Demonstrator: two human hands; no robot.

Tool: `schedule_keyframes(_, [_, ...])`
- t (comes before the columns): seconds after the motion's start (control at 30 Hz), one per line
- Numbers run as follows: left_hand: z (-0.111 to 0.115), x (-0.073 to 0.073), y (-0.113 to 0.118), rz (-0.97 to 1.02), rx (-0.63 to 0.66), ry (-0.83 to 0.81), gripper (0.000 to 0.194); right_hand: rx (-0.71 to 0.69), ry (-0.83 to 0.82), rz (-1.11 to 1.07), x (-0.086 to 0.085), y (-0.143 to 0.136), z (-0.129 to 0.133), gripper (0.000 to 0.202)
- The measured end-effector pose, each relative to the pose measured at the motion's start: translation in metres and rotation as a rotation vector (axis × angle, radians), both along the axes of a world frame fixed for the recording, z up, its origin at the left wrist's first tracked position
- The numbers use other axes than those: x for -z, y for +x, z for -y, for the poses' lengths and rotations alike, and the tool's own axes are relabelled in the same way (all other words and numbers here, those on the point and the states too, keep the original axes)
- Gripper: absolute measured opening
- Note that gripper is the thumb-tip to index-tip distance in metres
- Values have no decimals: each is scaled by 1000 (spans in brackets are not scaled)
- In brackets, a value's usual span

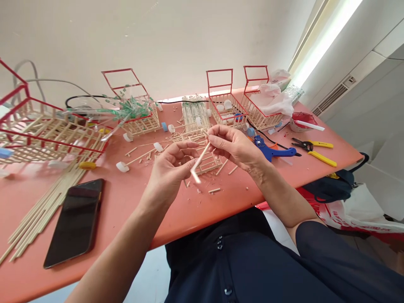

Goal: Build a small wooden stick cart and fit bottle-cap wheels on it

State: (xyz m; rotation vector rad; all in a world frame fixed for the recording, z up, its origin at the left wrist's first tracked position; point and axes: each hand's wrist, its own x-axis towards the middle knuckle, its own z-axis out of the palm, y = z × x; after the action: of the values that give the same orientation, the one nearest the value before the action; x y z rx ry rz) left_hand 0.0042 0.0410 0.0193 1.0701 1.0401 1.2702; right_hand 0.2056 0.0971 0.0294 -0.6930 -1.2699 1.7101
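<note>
Under everything, a salmon-pink table (126, 269). Toward its far-left corner, the largest cart model (47, 139), of pale sticks with red rims; along the far edge, smaller carts (224, 86). Near the left part of the front edge, a dark phone (74, 223) beside loose sticks (47, 206). Toward the right corner, a blue glue gun (274, 152) and yellow-handled wire strippers (320, 144). Above the middle, a bent wooden stick (200, 158), held between thumb and fingers of the left hand (170, 168) and of the right hand (233, 145), both nearly closed. Long axis from far-right to near-left, across the gap between the hands; bend just beside the left thumb, short leg toward the front edge. On the plastic bag (341, 219) below the right edge, red lettering, not readable.
</note>
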Motion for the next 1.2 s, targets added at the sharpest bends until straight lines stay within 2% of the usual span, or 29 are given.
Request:
schedule_keyframes(0.13, [6,2,11,-68,-140,156,47,-31,-120,-96,2,-10,7,61])
schedule_keyframes(0.33, [3,4,11,9,-230,176,41,-60,-77,-10,5,-19,15,54])
schedule_keyframes(0.47, [-3,8,4,87,-210,166,47,-71,76,89,5,-19,16,48])
schedule_keyframes(0.57, [-6,8,-3,58,-166,160,48,-56,139,136,9,-18,13,47])
schedule_keyframes(0.73, [-7,3,-9,17,-113,126,54,-29,173,159,13,-19,10,47])
schedule_keyframes(0.97, [-5,2,-3,4,-43,45,56,29,214,169,14,-20,15,44])
schedule_keyframes(1.07, [-5,1,-5,-2,-53,32,53,49,281,274,5,-15,20,43])
schedule_keyframes(1.2, [-3,2,-8,-43,-77,4,43,209,492,416,-31,9,34,39])
